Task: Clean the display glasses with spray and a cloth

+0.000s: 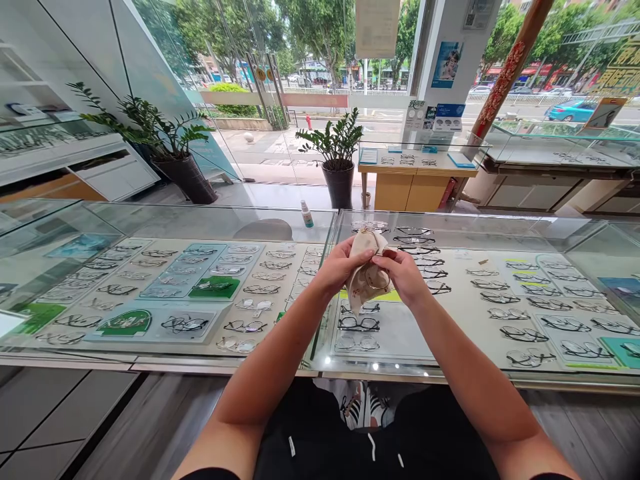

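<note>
Above the glass counter, both hands are raised and close together. My left hand [343, 268] is closed on a beige patterned cloth [361, 297], with the thumb pressed on it. My right hand [404, 272] pinches at the cloth's right side, its fingers partly hidden. A thin-rimmed pair of eyeglasses [388, 285] shows against the cloth, with one round rim visible below the fingers. The cloth is folded around part of the glasses, and its lower corner hangs down. Beneath the hands, rows of eyeglasses [359, 324] lie inside the display case.
A small spray bottle [307, 215] stands on the glass counter [210, 223], left of the hands. More eyeglasses [524, 333] fill the case to the right. Potted plants [338, 183] and a wooden display table [417, 190] stand beyond, before the windows.
</note>
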A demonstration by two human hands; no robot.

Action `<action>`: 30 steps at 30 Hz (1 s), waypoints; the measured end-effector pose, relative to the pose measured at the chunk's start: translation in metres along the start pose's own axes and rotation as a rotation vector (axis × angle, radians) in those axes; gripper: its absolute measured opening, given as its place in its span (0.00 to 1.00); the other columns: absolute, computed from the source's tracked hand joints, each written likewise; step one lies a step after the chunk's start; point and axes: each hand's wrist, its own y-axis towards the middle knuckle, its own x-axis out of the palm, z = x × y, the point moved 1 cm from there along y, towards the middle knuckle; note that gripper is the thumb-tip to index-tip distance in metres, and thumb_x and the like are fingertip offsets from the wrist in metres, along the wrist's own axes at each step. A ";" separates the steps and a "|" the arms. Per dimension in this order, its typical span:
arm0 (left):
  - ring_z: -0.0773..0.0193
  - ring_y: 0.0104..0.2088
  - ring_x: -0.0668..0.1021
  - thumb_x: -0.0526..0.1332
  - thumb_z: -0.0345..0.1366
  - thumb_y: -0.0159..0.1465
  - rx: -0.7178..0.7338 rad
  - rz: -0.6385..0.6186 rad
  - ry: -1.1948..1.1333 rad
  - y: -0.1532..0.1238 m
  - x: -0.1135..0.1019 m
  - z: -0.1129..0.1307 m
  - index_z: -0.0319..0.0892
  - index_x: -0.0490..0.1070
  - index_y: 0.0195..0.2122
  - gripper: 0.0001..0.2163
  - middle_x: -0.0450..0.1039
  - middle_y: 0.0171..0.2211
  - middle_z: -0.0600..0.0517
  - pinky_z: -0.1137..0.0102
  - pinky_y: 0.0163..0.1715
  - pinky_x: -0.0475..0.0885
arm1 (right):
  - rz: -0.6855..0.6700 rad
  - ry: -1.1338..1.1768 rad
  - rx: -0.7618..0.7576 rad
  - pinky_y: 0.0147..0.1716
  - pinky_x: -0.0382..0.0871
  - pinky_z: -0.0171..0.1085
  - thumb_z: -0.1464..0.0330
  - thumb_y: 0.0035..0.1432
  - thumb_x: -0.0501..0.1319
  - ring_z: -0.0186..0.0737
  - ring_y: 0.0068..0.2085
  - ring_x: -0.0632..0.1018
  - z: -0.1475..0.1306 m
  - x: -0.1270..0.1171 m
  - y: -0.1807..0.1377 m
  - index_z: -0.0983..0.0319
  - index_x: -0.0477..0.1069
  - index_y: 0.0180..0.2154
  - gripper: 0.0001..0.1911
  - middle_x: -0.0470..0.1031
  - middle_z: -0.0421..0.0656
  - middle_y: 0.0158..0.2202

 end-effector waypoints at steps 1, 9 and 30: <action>0.61 0.36 0.83 0.82 0.44 0.55 0.007 -0.001 0.003 0.000 0.000 0.000 0.40 0.81 0.48 0.23 0.84 0.40 0.48 0.68 0.39 0.78 | -0.007 -0.005 0.002 0.41 0.73 0.41 0.59 0.43 0.80 0.41 0.35 0.79 0.000 0.000 0.000 0.60 0.86 0.32 0.15 0.84 0.41 0.32; 0.65 0.30 0.79 0.80 0.52 0.56 0.116 0.120 0.049 0.002 0.002 -0.010 0.40 0.79 0.40 0.22 0.81 0.32 0.52 0.71 0.33 0.73 | -0.027 -0.129 -0.060 0.44 0.73 0.43 0.59 0.45 0.79 0.44 0.37 0.79 0.002 0.005 -0.004 0.59 0.85 0.33 0.14 0.84 0.41 0.33; 0.68 0.28 0.75 0.79 0.55 0.57 0.219 0.190 0.060 0.004 0.006 -0.015 0.41 0.77 0.37 0.23 0.77 0.30 0.54 0.73 0.30 0.71 | -0.036 -0.153 -0.085 0.41 0.71 0.43 0.59 0.44 0.77 0.43 0.35 0.77 0.001 0.004 -0.002 0.57 0.84 0.30 0.11 0.82 0.40 0.30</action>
